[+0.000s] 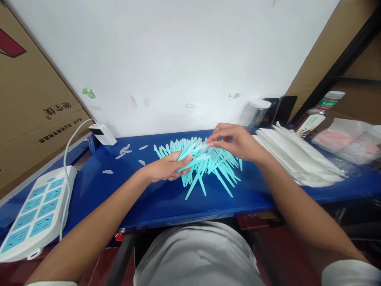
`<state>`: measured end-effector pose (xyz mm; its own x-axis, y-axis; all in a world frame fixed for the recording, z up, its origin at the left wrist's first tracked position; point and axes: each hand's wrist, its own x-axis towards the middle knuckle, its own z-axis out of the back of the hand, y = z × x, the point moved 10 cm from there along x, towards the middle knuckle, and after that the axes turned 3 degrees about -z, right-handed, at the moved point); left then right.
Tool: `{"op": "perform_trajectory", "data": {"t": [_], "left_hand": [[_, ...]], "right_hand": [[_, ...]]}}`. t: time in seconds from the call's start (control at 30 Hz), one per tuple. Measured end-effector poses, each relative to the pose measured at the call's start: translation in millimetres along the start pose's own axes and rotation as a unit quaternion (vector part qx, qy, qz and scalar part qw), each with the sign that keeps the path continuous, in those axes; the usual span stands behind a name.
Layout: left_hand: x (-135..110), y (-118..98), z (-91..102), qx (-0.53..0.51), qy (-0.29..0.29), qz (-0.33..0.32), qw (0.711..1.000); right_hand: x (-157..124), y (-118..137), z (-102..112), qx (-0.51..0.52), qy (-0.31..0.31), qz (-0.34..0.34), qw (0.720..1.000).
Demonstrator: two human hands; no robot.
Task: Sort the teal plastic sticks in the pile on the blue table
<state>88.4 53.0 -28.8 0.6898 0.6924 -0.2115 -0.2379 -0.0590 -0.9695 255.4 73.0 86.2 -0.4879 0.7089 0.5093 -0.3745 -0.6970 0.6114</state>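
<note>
A pile of slim turquoise eyebrow razors (224,171) lies spread across the middle of the blue table. Above it, my left hand (168,166) is closed around a bunch of these razors (193,159), their heads pointing right. My right hand (230,140) pinches a small translucent blade cover (204,147) at the heads of the held bunch. Whether that cover sits on a razor I cannot tell. Several loose translucent covers (125,149) are scattered on the table to the left of the pile.
A white power strip (56,226) and a small white device (102,134) with a cable are at left. At right are stacked white packets (300,159), a clear jar (257,113), a bottle (315,113) and a pink-filled plastic bag (345,141). Large cardboard boxes (35,91) flank the table (143,210).
</note>
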Motion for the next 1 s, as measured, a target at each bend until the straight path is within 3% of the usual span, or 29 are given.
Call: {"op": "perform_trajectory", "data": {"t": [0.67,1.0], "left_hand": [[-0.8,-2.7,-8.5,0.002,0.028,-0.017,0.999],[5.2,-8.8,-12.4,-0.02,0.03,-0.041,0.999]], "right_hand": [[0.0,11.2,-30.6,0.047,0.001,0.072,0.996],[1.2,14.1,-27.4,0.045,-0.019,0.061,0.997]]}}
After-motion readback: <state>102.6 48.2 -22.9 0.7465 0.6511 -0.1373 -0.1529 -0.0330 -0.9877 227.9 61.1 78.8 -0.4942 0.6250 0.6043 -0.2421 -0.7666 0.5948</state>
